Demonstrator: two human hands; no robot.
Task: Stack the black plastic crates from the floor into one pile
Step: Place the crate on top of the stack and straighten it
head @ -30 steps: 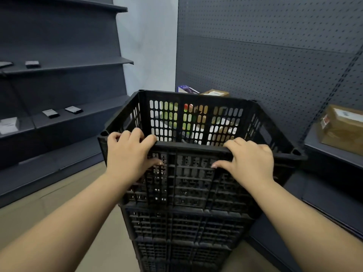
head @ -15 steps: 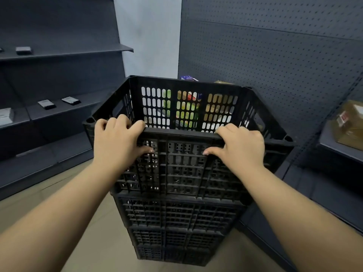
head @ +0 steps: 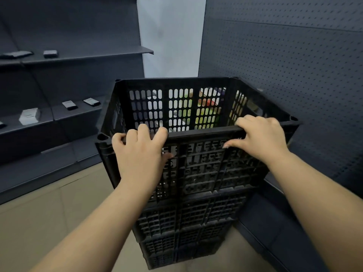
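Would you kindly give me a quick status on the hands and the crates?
Left hand and right hand both gripping near rim of top crate. It sits on the pile. Nothing in the way.

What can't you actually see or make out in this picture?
- Head view: colourful things behind the top crate show only through the slots of its far wall; what they are is unclear.
- Fingertips of left hand and right hand curl over the rim, hidden inside.
- Small items on the shelves are too small to identify.
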